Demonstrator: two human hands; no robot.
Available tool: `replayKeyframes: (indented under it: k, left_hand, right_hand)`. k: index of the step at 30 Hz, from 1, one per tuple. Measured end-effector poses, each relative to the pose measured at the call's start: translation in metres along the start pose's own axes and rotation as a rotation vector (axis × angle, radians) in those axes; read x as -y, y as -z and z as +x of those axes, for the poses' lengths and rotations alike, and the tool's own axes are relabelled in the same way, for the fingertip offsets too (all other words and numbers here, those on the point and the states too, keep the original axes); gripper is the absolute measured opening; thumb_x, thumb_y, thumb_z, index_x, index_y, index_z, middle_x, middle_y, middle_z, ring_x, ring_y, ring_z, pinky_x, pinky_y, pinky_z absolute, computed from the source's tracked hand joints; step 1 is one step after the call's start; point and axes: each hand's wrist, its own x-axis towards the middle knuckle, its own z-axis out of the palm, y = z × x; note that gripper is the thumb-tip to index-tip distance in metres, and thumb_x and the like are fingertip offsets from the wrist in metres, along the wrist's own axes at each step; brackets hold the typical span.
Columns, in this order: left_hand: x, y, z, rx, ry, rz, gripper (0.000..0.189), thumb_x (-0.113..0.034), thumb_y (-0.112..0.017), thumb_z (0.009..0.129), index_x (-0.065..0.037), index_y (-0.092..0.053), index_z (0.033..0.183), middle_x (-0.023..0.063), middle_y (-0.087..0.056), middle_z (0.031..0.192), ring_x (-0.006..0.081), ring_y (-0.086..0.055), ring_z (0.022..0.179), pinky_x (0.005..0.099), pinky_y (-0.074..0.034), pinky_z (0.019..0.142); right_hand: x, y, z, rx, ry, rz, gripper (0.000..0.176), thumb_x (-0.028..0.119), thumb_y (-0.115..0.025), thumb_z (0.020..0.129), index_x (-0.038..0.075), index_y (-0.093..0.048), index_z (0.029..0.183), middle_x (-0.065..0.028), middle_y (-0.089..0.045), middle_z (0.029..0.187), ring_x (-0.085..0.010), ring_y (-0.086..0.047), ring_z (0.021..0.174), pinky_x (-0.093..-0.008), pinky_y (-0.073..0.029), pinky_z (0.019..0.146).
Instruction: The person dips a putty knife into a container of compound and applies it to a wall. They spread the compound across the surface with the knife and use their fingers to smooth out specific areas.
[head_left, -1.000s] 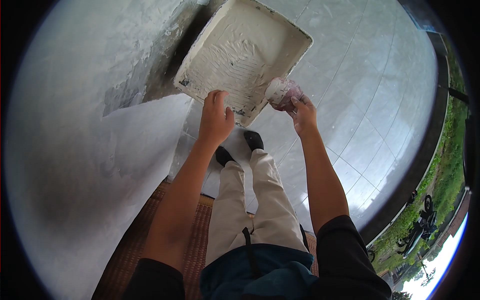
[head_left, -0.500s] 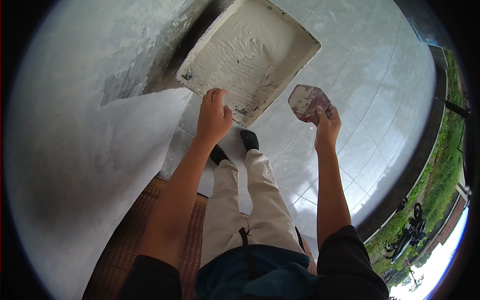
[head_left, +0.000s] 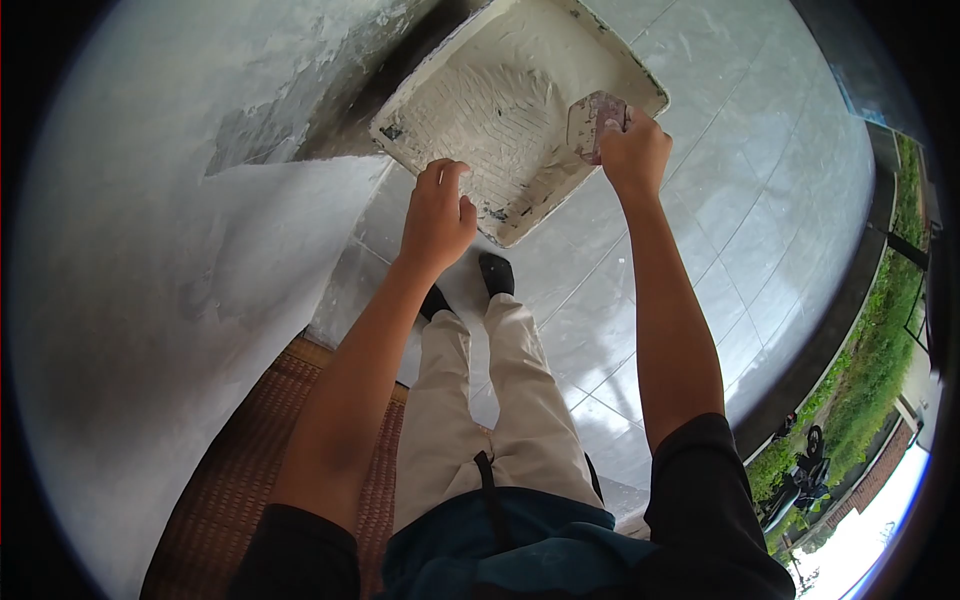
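Note:
A paint tray [head_left: 655,100] with off-white, thick putty [head_left: 500,95] smeared over its ribbed bottom is in front of me, tilted in the view. My left hand [head_left: 438,218] has its fingers hooked over the tray's near left rim, with the thumb bent beside them. In my right hand [head_left: 637,155] is a flat maroon putty spreader [head_left: 590,125], its face coated with off-white putty. The spreader overlaps the tray's right rim in this view, and my fingers partly cover it.
A grey wall [head_left: 130,280] with patchy plaster rises on the left. Pale tiles [head_left: 740,190] cover the floor, and a woven mat [head_left: 260,450] lies under my legs. Beyond the dark floor edge at right are grass [head_left: 865,370] and a motorcycle [head_left: 800,480].
My right hand has moved up and inward with the spreader, from beside the tray to its right rim. My left hand stays at the near rim; the view has shifted slightly.

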Motion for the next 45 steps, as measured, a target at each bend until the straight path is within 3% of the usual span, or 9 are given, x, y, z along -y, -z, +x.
replayKeyframes:
  k: [6,14,33,45]
  left_hand:
    - [0.006,0.002,-0.006,0.004,0.032,-0.002,0.041,-0.001,-0.057,0.077,-0.002,-0.047,0.117,0.0192,-0.049,0.119,0.0386,-0.049,0.112,0.0472,-0.042,0.094]
    - [0.012,0.003,-0.009,-0.022,0.013,-0.004,0.041,0.0,-0.056,0.077,-0.002,-0.047,0.117,0.0202,-0.05,0.119,0.0394,-0.05,0.111,0.0478,-0.043,0.093]
    - [0.023,0.001,-0.01,-0.049,0.02,-0.015,0.042,0.0,-0.057,0.076,-0.002,-0.047,0.116,0.0204,-0.049,0.118,0.0397,-0.05,0.111,0.048,-0.042,0.094]
    - [0.02,0.0,-0.011,-0.08,0.025,-0.01,0.042,0.002,-0.056,0.075,-0.001,-0.047,0.117,0.0206,-0.049,0.119,0.0392,-0.049,0.112,0.0479,-0.042,0.094]
  right_hand:
    - [0.0,-0.006,-0.004,-0.01,0.032,-0.039,0.012,0.006,-0.057,0.071,-0.004,-0.062,0.077,-0.0257,-0.063,0.072,-0.0442,-0.062,0.073,-0.0472,-0.049,0.069]
    - [0.009,-0.014,0.035,0.0,0.39,-0.159,0.01,0.003,-0.056,0.071,-0.002,-0.062,0.077,-0.0244,-0.063,0.071,-0.0433,-0.062,0.07,-0.0491,-0.051,0.068]
    - [0.013,-0.029,0.039,0.086,0.31,-0.252,0.012,0.009,-0.059,0.075,-0.002,-0.064,0.079,-0.0243,-0.065,0.076,-0.0433,-0.063,0.075,-0.0486,-0.052,0.071]
    - [0.017,-0.026,0.039,0.159,0.213,-0.19,0.016,0.009,-0.056,0.069,-0.005,-0.063,0.074,-0.0252,-0.064,0.075,-0.0439,-0.061,0.072,-0.048,-0.05,0.073]
